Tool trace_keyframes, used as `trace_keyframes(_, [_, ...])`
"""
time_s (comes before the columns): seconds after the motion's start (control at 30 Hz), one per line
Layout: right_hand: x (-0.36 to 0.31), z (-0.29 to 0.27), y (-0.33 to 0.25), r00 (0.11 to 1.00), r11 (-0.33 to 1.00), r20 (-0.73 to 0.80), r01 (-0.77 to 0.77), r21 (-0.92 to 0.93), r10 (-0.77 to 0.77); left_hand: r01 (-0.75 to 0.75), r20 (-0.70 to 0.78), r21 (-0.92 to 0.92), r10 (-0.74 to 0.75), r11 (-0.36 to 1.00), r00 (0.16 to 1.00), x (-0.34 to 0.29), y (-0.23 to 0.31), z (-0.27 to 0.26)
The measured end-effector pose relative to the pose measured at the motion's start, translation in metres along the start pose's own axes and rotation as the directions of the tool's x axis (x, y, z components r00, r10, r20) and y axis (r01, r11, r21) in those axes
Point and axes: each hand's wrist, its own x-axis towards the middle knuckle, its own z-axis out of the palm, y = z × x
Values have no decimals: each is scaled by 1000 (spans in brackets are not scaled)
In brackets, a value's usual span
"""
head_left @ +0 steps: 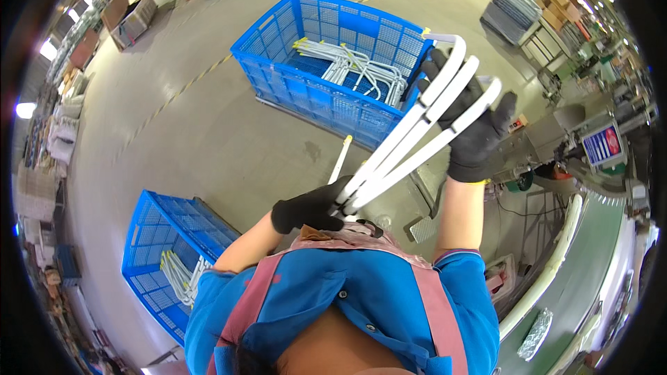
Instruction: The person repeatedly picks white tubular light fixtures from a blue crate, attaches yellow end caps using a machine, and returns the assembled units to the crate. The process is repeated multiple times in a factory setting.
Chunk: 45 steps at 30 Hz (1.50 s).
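Several white bent metal tubes [403, 144] slant across in front of me, their hooked ends at the upper right. One shows a yellow tip. My left hand [310, 209], in a black glove, is closed round their lower ends near my waist. Behind the hooked ends is my right hand [476, 132], also in a black glove, its fingers spread and its thumb held apart. The tubes cross in front of that palm and partly hide the fingers. Another white piece with a yellow tip [341, 157] sticks up beyond my left hand.
Ahead stands a blue mesh crate [313, 92] holding white bent tubes [358, 68]. A second blue crate [144, 233], at the lower left, holds similar tubes [182, 279]. Machinery [517, 149] and a green-topped bench [590, 257] line my right side. A foot pedal [421, 230] lies below.
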Motion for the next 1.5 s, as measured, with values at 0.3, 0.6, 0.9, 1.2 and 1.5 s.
trace_keyframes(0.3, [-54,-4,67,971,973,-199,-87,214,131,526,-3,-66,-528,848,849,-60,-95,23])
trace_keyframes(0.6, [-211,-26,79,732,720,-381,-663,-205,565,274,116,-591,-256,759,960,75,-36,55])
trace_keyframes(0.9, [-284,-61,-31,687,494,-13,-534,-686,726,517,130,-246,-501,820,856,131,-22,138])
trace_keyframes(1.2, [-281,-145,-174,787,-441,-89,-432,-787,-611,363,172,111,-378,925,910,159,1,135])
trace_keyframes(1.5, [-245,-167,-248,725,-153,-371,-544,-825,-581,323,258,207,-370,924,892,217,12,111])
